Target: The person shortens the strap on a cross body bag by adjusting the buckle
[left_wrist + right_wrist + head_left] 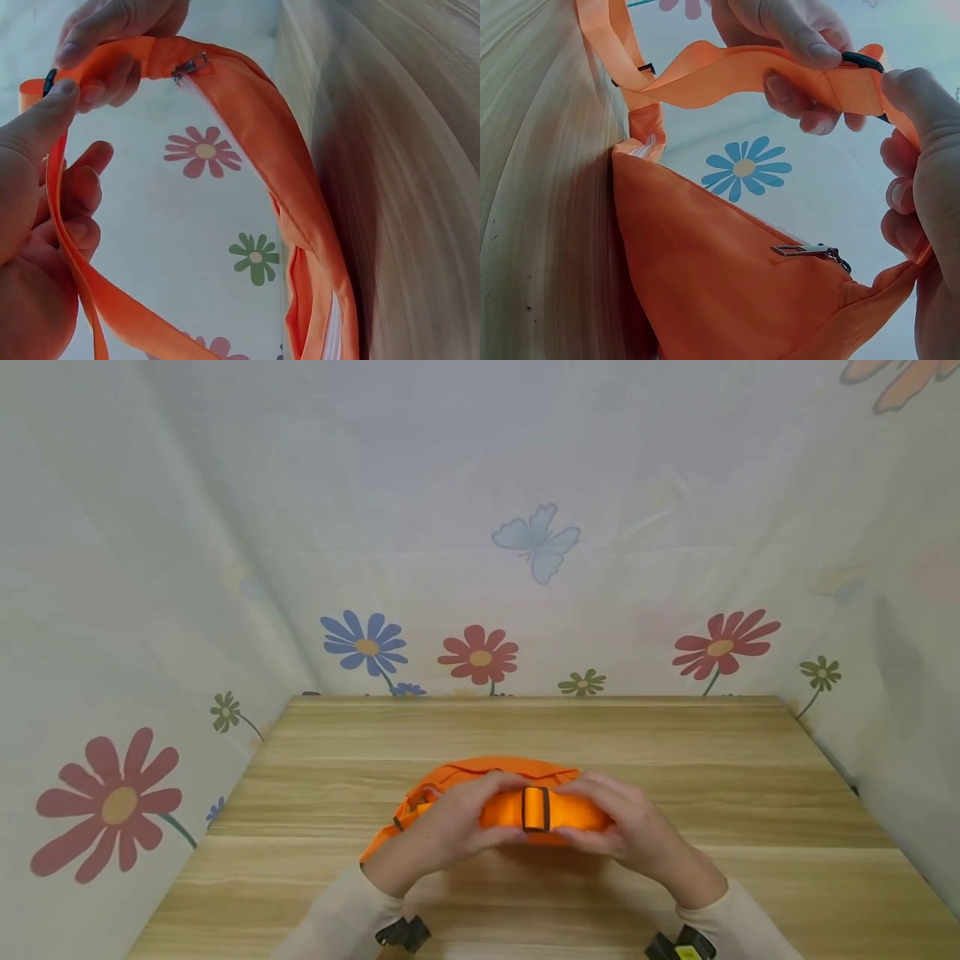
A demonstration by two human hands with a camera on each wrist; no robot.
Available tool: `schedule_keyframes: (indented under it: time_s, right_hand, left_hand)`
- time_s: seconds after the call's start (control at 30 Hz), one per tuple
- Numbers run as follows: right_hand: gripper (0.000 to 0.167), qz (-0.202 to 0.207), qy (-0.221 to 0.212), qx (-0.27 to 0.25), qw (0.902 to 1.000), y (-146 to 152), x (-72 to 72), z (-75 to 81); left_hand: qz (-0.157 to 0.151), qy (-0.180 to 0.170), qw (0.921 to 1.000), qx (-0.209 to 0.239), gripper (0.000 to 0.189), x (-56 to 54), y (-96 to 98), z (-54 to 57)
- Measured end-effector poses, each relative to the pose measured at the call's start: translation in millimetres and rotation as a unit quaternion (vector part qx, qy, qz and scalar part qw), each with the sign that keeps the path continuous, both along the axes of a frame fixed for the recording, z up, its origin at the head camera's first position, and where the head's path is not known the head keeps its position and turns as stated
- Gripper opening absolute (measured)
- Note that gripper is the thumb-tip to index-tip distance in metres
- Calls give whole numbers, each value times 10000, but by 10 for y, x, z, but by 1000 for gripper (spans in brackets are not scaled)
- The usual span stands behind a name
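An orange waist bag [480, 766] stands on the table, held up by its strap between two hands. The left hand [450, 831] pinches the strap just left of a black slide buckle [536, 810]. On the buckle's other side, the right hand [637, 827] grips the strap between thumb and fingers. In the right wrist view, the bag's body [705, 247] hangs beneath with a metal zipper pull [802, 251] along its top edge. A loop of strap [142, 322] trails below the left hand in the left wrist view. A second black buckle [645, 69] sits farther along the strap.
The wood-grain table [360, 727] runs under the bag. White cloth [420, 485] printed with flowers and a butterfly closes in the back and both sides. Black devices [405, 933] are strapped at both wrists.
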State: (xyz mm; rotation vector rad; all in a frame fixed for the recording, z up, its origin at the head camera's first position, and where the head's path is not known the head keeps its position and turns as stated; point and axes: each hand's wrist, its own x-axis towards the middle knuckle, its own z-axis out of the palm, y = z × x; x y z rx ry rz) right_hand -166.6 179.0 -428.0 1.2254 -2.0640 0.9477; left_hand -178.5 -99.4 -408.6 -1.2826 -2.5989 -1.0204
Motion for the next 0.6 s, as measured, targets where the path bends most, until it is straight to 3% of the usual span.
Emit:
schedule_keyframes:
  time_s: [0.6]
  right_hand:
    - [43, 49, -92, -95, 9999, -8, 6, 4]
  left_hand:
    - [34, 190, 9998, 18, 52, 0, 50, 1]
